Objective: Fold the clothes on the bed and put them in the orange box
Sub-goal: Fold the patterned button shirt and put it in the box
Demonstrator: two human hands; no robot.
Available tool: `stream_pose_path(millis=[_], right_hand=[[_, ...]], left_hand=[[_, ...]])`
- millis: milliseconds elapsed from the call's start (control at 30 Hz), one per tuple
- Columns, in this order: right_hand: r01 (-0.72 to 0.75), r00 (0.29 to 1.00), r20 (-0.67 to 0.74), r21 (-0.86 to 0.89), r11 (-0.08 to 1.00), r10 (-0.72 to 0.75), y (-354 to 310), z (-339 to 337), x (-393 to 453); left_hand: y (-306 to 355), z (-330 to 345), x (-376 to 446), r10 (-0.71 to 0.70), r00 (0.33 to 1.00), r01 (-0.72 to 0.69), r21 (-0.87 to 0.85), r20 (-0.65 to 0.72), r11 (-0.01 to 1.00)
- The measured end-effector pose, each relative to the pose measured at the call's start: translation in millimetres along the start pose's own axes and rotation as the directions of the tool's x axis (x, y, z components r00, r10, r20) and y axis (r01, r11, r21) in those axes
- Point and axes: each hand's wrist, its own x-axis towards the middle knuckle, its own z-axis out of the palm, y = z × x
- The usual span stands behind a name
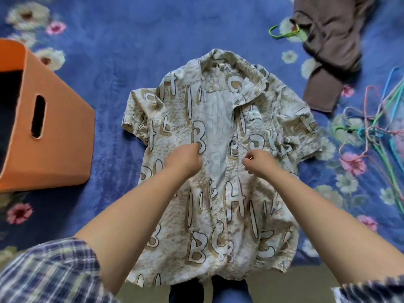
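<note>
A white short-sleeved shirt [218, 119] with tan and white letter prints lies face up on the bed, collar away from me, its front partly open in the upper half. My left hand [185, 158] pinches the left front edge at mid-chest. My right hand [258, 161] pinches the right front edge, level with the left. The orange box [59, 136] with a slot handle stands open at the left. A brown garment [332, 47] lies crumpled at the top right.
The blue bedspread [122, 51] with flower prints covers the bed. Several coloured wire hangers [371, 132] lie tangled at the right, and a green hanger [284, 32] lies beside the brown garment. The bed edge runs along the bottom.
</note>
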Motion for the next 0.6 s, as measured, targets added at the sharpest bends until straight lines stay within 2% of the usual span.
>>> stream_pose_path(millis=[33, 100, 200, 267, 367, 400, 500, 533, 600], right_hand=[[-0.03, 0.999, -0.01, 0.168, 0.985, 0.032, -0.8, -15.2, 15.5], [-0.109, 0.994, 0.033, 0.52, 0.847, 0.107, -3.3, -29.9, 34.2], [-0.097, 0.992, 0.013, 0.731, 0.675, 0.129, -10.1, -57.0, 78.4], [-0.067, 0.989, -0.036, 0.753, 0.654, 0.142, -16.7, -66.8, 103.1], [-0.012, 0.972, -0.167, 0.668, 0.744, 0.166, -26.0, -74.3, 142.0], [-0.005, 0.962, -0.2, 0.667, 0.745, 0.185, -28.7, -75.1, 147.5], [0.026, 0.922, -0.266, 0.769, 0.639, 0.282, -36.1, -86.7, 177.2], [0.055, 0.904, -0.31, 0.765, 0.642, 0.293, -36.0, -90.5, 187.1], [0.073, 0.872, -0.431, 0.585, 0.807, 0.234, -32.0, -96.2, 193.9]], left_hand=[[11.4, -8.3, 19.8, -0.01, 0.999, 0.009, -0.036, -0.038, 0.999], [24.6, -18.6, 42.4, -0.032, 0.994, 0.02, -0.107, -0.103, 0.994], [44.1, -35.5, 88.4, -0.095, 0.972, 0.054, -0.192, -0.213, 0.98], [49.3, -40.7, 113.0, -0.116, 0.957, 0.065, -0.192, -0.266, 0.979], [50.5, -45.9, 149.9, -0.132, 0.938, 0.09, -0.145, -0.319, 0.985], [50.1, -48.4, 154.5, -0.139, 0.931, 0.109, -0.106, -0.337, 0.988], [45.2, -59.4, 183.3, -0.245, 0.897, 0.225, -0.099, -0.367, 0.969], [41.8, -63.8, 196.1, -0.296, 0.883, 0.27, -0.123, -0.364, 0.955], [33.5, -70.4, 208.7, -0.375, 0.859, 0.346, -0.143, -0.35, 0.927]])
